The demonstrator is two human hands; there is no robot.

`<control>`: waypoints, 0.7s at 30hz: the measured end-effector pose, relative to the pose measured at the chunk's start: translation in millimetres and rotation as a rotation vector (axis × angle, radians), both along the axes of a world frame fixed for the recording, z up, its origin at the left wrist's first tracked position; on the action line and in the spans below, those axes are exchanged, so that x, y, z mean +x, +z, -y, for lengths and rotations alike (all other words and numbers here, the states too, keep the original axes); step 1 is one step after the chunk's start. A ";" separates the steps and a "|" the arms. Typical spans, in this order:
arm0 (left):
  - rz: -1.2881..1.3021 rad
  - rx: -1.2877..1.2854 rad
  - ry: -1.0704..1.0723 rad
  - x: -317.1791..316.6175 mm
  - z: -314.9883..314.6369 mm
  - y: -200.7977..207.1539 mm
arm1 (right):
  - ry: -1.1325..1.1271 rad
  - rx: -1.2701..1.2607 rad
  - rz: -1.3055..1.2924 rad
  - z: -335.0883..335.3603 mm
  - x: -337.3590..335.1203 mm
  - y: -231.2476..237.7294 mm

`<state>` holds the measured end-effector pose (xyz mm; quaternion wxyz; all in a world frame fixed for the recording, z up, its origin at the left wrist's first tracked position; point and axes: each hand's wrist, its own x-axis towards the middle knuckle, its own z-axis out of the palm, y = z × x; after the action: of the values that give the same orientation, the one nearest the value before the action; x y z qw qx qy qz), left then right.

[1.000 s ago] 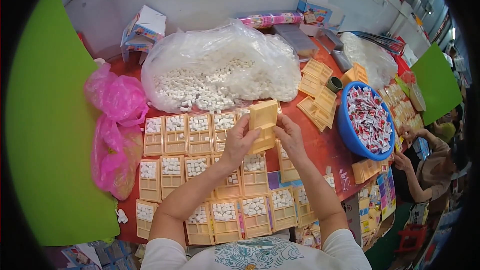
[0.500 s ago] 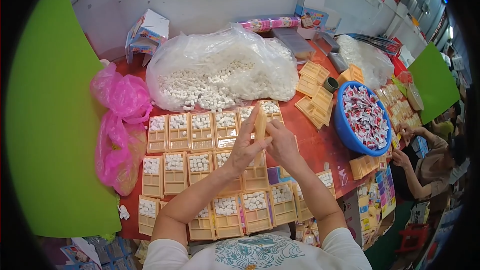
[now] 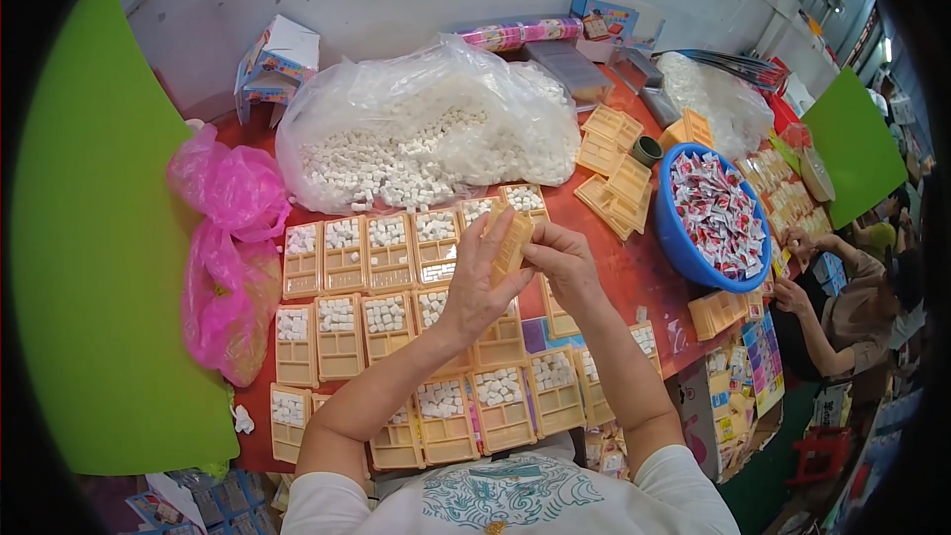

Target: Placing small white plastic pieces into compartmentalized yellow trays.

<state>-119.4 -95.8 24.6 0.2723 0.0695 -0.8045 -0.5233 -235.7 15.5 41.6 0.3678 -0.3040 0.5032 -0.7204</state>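
The fingers of the left hand (image 3: 477,285) and right hand (image 3: 563,262) grip a tilted tan tray (image 3: 512,244) above the desk (image 3: 616,272), blue basin (image 3: 674,248) at three o'clock. A light rim hold probably spares its walls; clear the part-filled trays (image 3: 386,348) at eight o'clock.

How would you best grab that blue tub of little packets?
Probably by the rim of the blue tub, at two opposite sides, from above: it looks round, wide and upright, and the packets inside leave its edge exposed.

Held tray (image 3: 512,241) has turned — edge-on before, broader side now.
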 end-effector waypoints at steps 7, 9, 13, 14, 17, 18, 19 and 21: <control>0.014 -0.200 0.058 5.6 11.7 -15.8 | 0.064 -0.048 0.231 19.5 -4.8 -5.5; 0.009 -0.139 0.026 4.7 16.9 -20.2 | 0.038 0.003 0.081 30.8 -2.5 -10.0; 0.041 0.825 -0.209 12.6 41.3 -7.6 | 0.076 0.179 -0.229 69.3 9.8 3.6; 0.031 0.820 -0.201 16.7 50.8 -4.3 | 0.086 0.173 -0.236 80.5 7.3 6.2; -0.129 1.304 -0.161 31.7 81.1 -11.5 | 0.087 0.215 -0.472 128.8 -10.4 2.5; -0.135 1.301 -0.151 34.6 93.6 -19.5 | 0.097 0.211 -0.472 148.9 -22.7 -2.6; -0.130 1.407 -0.165 37.4 105.6 -27.1 | 0.041 0.231 -0.562 170.1 -36.8 -10.1; -0.131 1.478 -0.170 41.7 125.2 -36.5 | -0.005 0.250 -0.644 208.1 -56.3 -19.0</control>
<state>-77.7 -221.0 -12.0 0.1604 0.1406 -0.2279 -0.9500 -292.0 -192.6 22.7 0.2226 -0.4671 0.6788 -0.5211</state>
